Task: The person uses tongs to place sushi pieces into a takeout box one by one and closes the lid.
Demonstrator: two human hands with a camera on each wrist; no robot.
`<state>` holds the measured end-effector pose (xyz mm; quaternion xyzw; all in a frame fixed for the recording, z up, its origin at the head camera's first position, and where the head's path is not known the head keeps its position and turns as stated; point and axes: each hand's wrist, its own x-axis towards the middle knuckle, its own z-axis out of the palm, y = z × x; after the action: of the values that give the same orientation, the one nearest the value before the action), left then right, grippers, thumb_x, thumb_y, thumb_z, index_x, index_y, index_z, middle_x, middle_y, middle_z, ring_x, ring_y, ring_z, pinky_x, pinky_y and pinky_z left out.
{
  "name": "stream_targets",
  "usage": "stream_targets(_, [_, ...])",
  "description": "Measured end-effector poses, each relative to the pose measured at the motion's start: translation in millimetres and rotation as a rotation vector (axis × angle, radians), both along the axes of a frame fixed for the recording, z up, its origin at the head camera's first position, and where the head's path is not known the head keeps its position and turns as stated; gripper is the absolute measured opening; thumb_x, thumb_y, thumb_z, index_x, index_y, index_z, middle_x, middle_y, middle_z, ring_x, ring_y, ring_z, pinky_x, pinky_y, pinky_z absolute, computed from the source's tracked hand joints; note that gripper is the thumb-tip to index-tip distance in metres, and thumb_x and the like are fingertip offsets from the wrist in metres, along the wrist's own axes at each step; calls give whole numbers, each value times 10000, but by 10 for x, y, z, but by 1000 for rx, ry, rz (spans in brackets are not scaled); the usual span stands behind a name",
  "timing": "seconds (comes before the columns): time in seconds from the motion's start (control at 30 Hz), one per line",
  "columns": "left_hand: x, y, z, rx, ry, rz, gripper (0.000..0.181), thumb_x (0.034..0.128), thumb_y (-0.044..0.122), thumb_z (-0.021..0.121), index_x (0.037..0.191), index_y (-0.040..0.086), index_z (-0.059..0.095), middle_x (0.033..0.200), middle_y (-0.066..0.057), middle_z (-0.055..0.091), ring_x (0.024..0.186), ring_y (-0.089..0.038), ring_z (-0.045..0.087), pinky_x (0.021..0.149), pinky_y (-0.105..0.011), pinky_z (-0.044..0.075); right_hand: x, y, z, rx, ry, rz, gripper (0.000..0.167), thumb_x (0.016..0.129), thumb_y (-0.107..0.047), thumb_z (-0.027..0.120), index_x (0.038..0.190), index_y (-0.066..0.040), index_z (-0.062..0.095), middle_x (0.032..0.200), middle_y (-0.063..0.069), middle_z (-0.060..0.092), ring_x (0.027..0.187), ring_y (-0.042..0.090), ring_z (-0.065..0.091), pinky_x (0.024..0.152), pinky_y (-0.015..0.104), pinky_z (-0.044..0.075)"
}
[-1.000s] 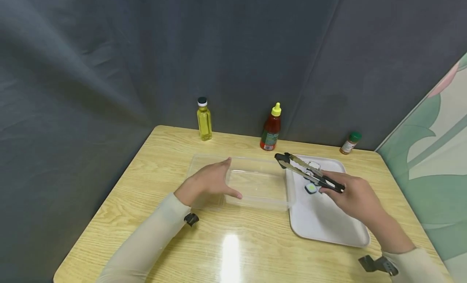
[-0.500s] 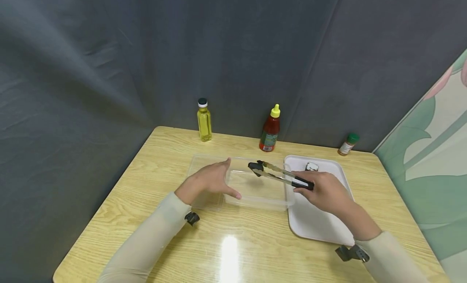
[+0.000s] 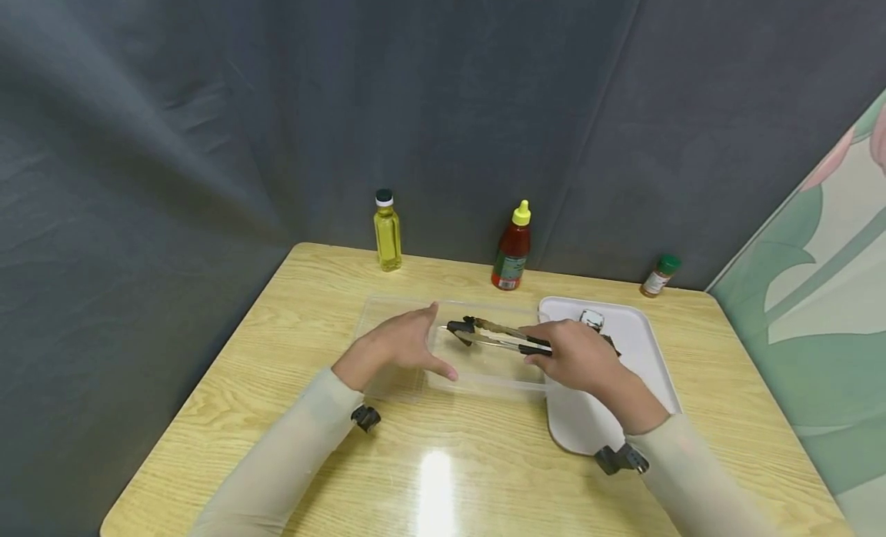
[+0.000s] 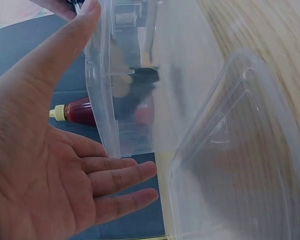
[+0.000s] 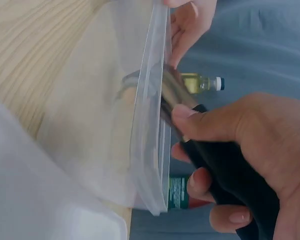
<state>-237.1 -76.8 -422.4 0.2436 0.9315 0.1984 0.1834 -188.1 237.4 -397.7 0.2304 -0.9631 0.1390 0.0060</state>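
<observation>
My right hand [image 3: 577,356] grips the black handles of a pair of metal tongs [image 3: 498,337]. Their black tips reach down inside a clear plastic container [image 3: 512,371], a little above or on its floor; whether a thing is between them I cannot tell. In the right wrist view, thumb and fingers wrap the tongs [image 5: 225,172] above the container's rim. My left hand [image 3: 401,341] spans the container's left end, thumb and fingers spread, touching the rim. Its fingers [image 4: 120,177] look straight in the left wrist view. A small sushi-like piece [image 3: 591,318] lies on the white tray [image 3: 581,429].
The container's clear lid [image 3: 394,383] lies folded out under my left hand. Along the table's back edge stand an oil bottle [image 3: 388,233], a red sauce bottle [image 3: 512,252] and a green-capped jar [image 3: 660,277]. Another dark piece [image 3: 611,343] on the tray is partly hidden.
My right hand has carried the tongs leftward from over the tray to inside the container, and lowered them. My left hand has stayed in place.
</observation>
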Motion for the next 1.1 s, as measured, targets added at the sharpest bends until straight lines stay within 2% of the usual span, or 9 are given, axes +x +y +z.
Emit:
stream_targets(0.13, [9,4,9,5,-3,-1,1449,736,759,835,1692,22,34,1768,-151,205,1622,-326,299,1292,-475,347,-43,-111,-36,53,1,-24,456,914,-224,842,1359,-198,743,1168,88,807,535,93,430,496,275,338])
stream_targets(0.3, [17,5,21,-3,-11,-6,1443,739,762,831,1694,21,42,1773,-146,189,1625,-326,293,1297,-480,336,-84,-239,-89,110,56,-30,452,909,-234,847,1350,-206,748,1220,82,801,624,134,606,469,295,386])
stream_targets(0.37, [17,2,23,-3,-17,-7,1437,745,757,830,1693,14,47,1774,-148,182,1629,-323,283,1301,-481,329,-93,-276,-102,121,78,-21,448,906,-234,851,1341,-200,752,1245,75,796,707,173,688,495,314,443])
stream_targets(0.47, [13,-1,23,-7,-25,-11,1426,759,745,827,1691,9,38,1775,-152,173,1636,-317,266,1305,-478,324,-100,-315,-112,132,92,-14,459,894,-235,863,1339,-196,753,1252,70,794,773,212,733,528,330,487])
stream_targets(0.63, [6,-1,26,-10,-28,-16,1439,753,769,813,1690,12,26,1775,-155,166,1641,-314,252,1308,-474,318,-96,-338,-130,124,48,-9,522,882,-249,875,1379,-193,725,1269,79,786,751,188,707,530,322,483])
stream_targets(0.83, [7,10,34,-2,-54,-18,1454,756,775,805,1688,23,-20,1781,-154,129,1648,-309,225,1318,-463,299,-25,-265,-137,89,40,-6,610,869,-301,873,1430,-163,678,1260,102,778,961,275,769,671,400,595])
stream_targets(0.9, [9,5,33,5,-63,-16,1453,760,770,805,1689,22,-24,1783,-156,114,1651,-306,213,1323,-461,288,7,-226,-129,75,44,-13,643,871,-326,869,1455,-166,655,1212,107,783,925,258,765,658,381,587])
stream_targets(1.0, [9,-3,26,13,-78,-13,1451,768,760,806,1688,23,-41,1785,-155,86,1657,-297,188,1329,-454,272,50,-148,-114,43,41,-37,694,867,-364,878,1488,-188,624,1126,100,782,788,169,718,592,315,526])
stream_targets(1.1, [16,-12,14,24,-96,-4,1449,773,748,811,1691,38,-58,1789,-146,71,1661,-291,172,1332,-457,262,78,-52,-111,-2,49,-46,731,859,-390,889,1502,-190,607,1071,71,762,666,89,611,549,264,451])
